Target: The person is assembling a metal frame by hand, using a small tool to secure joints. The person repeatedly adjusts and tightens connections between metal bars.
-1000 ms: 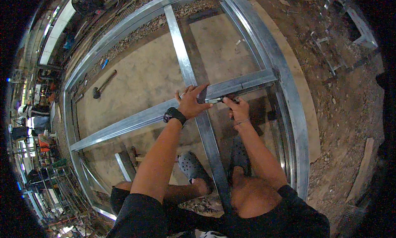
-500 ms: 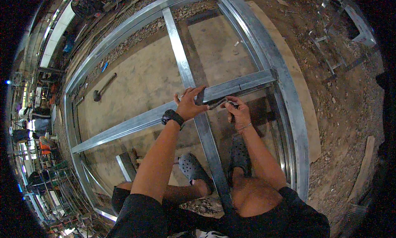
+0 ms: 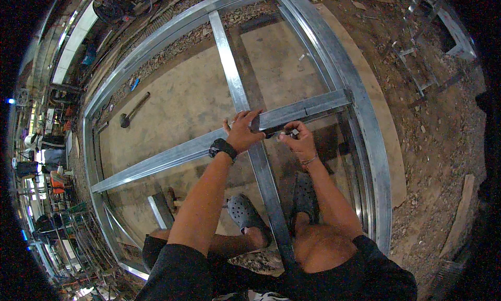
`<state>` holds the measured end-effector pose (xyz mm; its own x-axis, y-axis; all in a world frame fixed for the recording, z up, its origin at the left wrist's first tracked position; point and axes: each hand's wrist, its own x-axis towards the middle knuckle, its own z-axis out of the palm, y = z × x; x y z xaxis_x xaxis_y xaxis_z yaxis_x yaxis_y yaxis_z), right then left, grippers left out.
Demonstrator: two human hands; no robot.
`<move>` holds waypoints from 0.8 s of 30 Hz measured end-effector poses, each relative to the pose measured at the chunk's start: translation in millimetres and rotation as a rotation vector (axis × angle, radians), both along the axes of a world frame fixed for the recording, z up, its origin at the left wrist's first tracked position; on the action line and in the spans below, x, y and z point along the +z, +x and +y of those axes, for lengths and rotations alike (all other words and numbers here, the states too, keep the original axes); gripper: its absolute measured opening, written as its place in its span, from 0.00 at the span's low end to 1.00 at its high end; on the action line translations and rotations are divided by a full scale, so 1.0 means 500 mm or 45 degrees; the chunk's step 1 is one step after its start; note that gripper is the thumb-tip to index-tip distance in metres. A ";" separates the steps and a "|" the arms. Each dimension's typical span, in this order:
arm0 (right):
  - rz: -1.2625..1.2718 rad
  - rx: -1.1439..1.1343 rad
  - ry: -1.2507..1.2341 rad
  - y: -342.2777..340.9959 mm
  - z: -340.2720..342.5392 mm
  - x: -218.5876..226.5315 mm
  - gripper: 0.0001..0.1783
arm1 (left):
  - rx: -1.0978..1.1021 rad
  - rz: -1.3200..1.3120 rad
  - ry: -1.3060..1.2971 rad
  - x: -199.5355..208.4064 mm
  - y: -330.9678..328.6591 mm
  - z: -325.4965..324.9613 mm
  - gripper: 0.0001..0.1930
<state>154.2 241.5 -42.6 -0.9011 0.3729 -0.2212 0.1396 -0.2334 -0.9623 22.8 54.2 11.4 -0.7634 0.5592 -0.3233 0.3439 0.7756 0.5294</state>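
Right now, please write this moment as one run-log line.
left hand: spread over crossing metal bars; right hand: grip on small object, kind unclear; upper-left hammer: lying inside frame

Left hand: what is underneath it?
Under the left hand runs a metal crossbar, near where it meets another bar. The surface directly beneath the hand is covered.
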 end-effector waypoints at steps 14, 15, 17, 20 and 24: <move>0.267 0.307 0.411 -0.034 0.011 0.016 0.21 | 0.291 0.294 -0.303 0.022 0.055 0.070 0.41; 0.280 0.300 0.421 -0.038 0.007 0.025 0.21 | 0.295 0.312 -0.313 0.019 0.057 0.066 0.40; 0.282 0.132 0.575 -0.031 -0.007 0.042 0.22 | 0.302 0.348 -0.332 0.015 0.059 0.059 0.37; 0.231 -0.108 0.685 -0.004 -0.016 0.029 0.21 | 0.314 0.396 -0.299 0.006 0.058 0.054 0.35; -0.078 0.011 0.530 0.037 -0.042 -0.015 0.19 | 0.324 0.397 -0.350 0.009 0.058 0.072 0.35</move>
<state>172.7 220.7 -50.2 -0.8944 0.4344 -0.1063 0.1997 0.1751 -0.9641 52.0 90.2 15.9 -0.9488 0.2680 -0.1670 0.2346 0.9523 0.1951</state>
